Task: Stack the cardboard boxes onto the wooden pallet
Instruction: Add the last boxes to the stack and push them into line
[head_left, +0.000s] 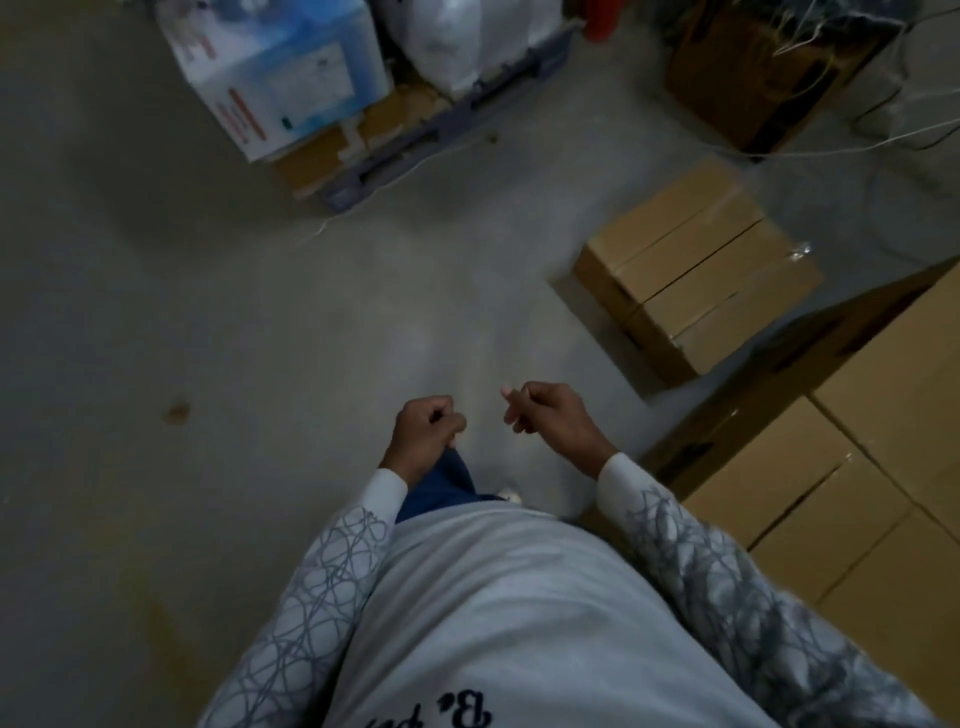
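Both hands are free, which suits a walk between loads: nothing is carried, and the boxes lie off to the right. The left hand (427, 432) sits in front of the waist with its fingers curled into a fist, its grip closed on nothing. The right hand (548, 415) is level with it, near but not touching, fingers curled in with one fingertip poking out to the left. That grip holds nothing either. Both forearms reach forward from patterned sleeves, elbows bent close to the body.

Two cardboard boxes (696, 280) lie side by side on the concrete floor (208, 312), to the right and farther off, well apart from the hands. A larger stack of boxes (857, 493) stands near on the right. At the far side a loaded pallet (447, 130) carries a printed carton and white bags. It looks grey, and I cannot tell whether it is the wooden one. My guess is that the next box is to be fetched from the right.
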